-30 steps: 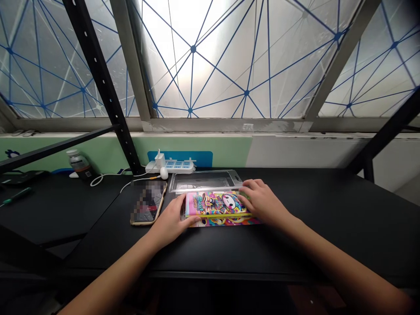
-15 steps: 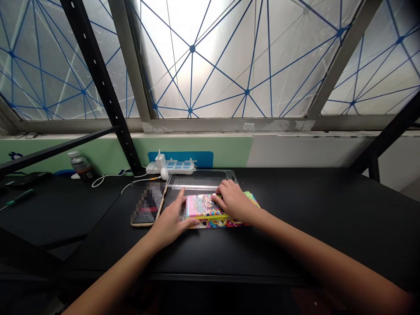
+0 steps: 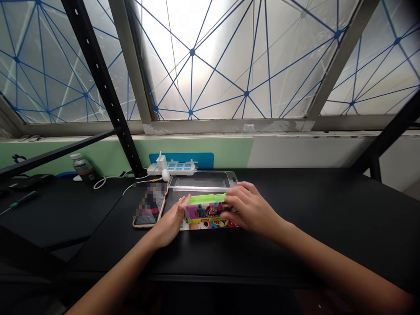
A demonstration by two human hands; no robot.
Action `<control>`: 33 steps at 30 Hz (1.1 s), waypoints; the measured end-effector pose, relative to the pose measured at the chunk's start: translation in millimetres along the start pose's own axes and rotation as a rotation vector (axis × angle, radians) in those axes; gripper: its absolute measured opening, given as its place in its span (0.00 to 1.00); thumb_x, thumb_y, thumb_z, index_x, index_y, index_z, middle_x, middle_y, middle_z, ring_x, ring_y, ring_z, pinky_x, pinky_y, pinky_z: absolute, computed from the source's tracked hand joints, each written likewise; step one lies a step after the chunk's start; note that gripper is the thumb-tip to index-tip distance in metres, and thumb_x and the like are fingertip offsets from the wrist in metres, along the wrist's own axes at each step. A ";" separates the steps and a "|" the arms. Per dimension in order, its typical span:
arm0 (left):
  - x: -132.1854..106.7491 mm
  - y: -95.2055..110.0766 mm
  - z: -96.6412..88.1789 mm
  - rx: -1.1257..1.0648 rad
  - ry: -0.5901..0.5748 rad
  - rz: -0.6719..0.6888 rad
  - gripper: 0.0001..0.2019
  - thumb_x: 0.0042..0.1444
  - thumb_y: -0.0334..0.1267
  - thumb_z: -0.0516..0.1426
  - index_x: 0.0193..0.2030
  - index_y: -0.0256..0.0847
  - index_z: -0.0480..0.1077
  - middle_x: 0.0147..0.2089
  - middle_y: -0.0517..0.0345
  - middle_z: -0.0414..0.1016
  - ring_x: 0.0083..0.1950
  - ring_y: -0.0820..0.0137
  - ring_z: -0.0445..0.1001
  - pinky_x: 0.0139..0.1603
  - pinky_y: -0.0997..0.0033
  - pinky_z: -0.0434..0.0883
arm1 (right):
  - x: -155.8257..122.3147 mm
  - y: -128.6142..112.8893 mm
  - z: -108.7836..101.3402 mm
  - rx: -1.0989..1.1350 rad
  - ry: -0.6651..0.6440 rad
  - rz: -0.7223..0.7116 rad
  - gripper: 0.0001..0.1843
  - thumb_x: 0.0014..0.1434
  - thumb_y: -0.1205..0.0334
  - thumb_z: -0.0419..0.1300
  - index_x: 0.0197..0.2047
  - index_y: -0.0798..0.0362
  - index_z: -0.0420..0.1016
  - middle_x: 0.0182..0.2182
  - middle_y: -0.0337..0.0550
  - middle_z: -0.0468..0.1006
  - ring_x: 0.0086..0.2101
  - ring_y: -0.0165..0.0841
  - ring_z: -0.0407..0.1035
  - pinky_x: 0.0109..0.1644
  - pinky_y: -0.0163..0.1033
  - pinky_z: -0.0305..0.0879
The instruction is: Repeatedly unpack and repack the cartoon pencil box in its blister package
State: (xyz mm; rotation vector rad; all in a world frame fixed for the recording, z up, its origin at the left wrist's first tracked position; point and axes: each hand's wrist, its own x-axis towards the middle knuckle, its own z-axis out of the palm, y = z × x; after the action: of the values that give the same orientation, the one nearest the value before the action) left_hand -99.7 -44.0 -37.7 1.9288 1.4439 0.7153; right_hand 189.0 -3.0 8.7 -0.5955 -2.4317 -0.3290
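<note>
A box-shaped pencil case [image 3: 206, 211] with a bright cartoon print stands in front of me, its lime-green part facing up along the far side. My left hand [image 3: 170, 223] holds its left end, thumb and fingers closed against it. Around the right end curl the fingers of my right hand [image 3: 249, 204], covering that part of the case. Under the case lies a colourful printed card [image 3: 213, 225], its front strip showing. A clear plastic package [image 3: 201, 180] is just behind.
A phone [image 3: 151, 208] lies left of my left hand. A white power strip [image 3: 175, 168] with a plug and cables stands against the wall. Farther left are a bottle [image 3: 83, 168], a green-handled tool [image 3: 23, 199] and a black metal post [image 3: 108, 96]. The black table [image 3: 295, 262] has a front edge.
The pencil case has turned from lying with its printed face up to showing a green part on top. My right hand has shifted from its top to its right end.
</note>
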 end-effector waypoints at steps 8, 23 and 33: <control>2.6 5.7 -2.6 0.088 -0.113 -0.088 0.48 0.63 0.69 0.49 0.80 0.43 0.38 0.81 0.53 0.37 0.80 0.51 0.36 0.77 0.46 0.43 | -71.5 25.3 -30.6 0.382 -0.398 0.307 0.34 0.58 0.36 0.65 0.64 0.40 0.70 0.70 0.51 0.64 0.67 0.54 0.58 0.67 0.64 0.55; 3.2 -2.3 0.2 -0.129 0.047 0.041 0.41 0.69 0.66 0.33 0.79 0.42 0.43 0.80 0.52 0.47 0.79 0.56 0.47 0.77 0.55 0.48 | -80.0 50.3 5.9 0.556 -0.220 0.753 0.33 0.62 0.39 0.61 0.64 0.47 0.63 0.60 0.55 0.72 0.58 0.52 0.70 0.61 0.59 0.68; 0.1 7.0 8.8 0.218 0.268 0.159 0.42 0.66 0.54 0.55 0.79 0.42 0.40 0.77 0.41 0.53 0.76 0.52 0.55 0.72 0.52 0.58 | -69.3 45.2 1.1 0.419 -0.067 0.534 0.38 0.54 0.46 0.71 0.64 0.43 0.64 0.62 0.51 0.66 0.63 0.50 0.64 0.67 0.57 0.63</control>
State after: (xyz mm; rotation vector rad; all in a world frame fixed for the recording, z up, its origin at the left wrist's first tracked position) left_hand -88.8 -46.8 -38.3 2.2006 1.5956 0.9539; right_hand 260.1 13.3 -30.5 -1.0283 -2.1962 0.4132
